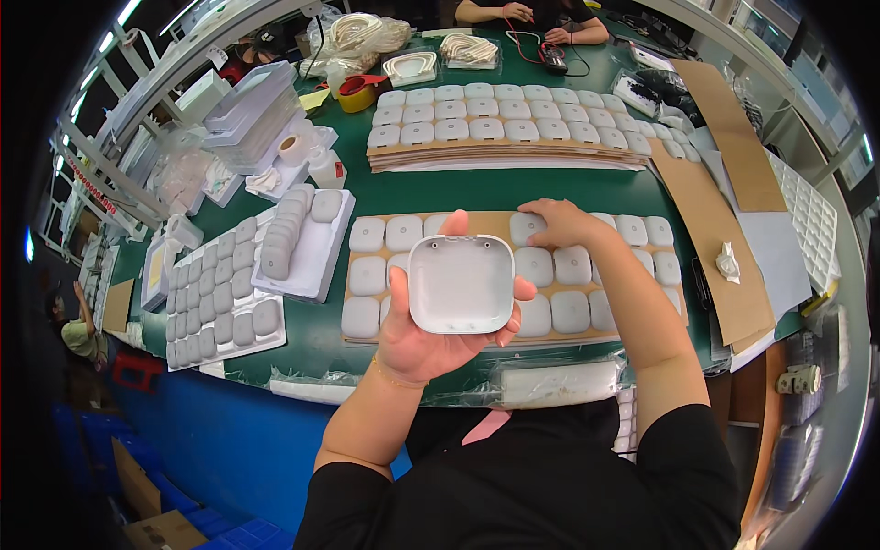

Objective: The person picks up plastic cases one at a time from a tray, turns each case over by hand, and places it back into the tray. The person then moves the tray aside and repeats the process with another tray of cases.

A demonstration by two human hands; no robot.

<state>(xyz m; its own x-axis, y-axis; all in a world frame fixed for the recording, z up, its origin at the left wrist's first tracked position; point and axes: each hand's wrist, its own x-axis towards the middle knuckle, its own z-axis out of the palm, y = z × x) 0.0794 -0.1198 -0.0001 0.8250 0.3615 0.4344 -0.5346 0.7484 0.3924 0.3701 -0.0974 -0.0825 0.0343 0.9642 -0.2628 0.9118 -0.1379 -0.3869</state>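
Observation:
My left hand (412,339) holds a white, rounded-square plastic shell (461,284) up close. Its hollow inside faces me, and fingers and thumb wrap its edges. Farther off, my right hand (553,223) has thumb and fingers around a white rounded-square case (524,228) in the back row of a cardboard sheet (472,223). Rows of similar white cases (572,265) lie on that sheet, several partly hidden behind my left hand, the shell and my right forearm.
Behind stands a cardboard stack (504,156) covered with more white cases. To the left are a white tray of grey-white cases (223,298) and a foam tray (321,257). A yellow tape roll (356,96) lies farther back. Across the green table (412,188), another person's hands (536,23) hold leads near a meter.

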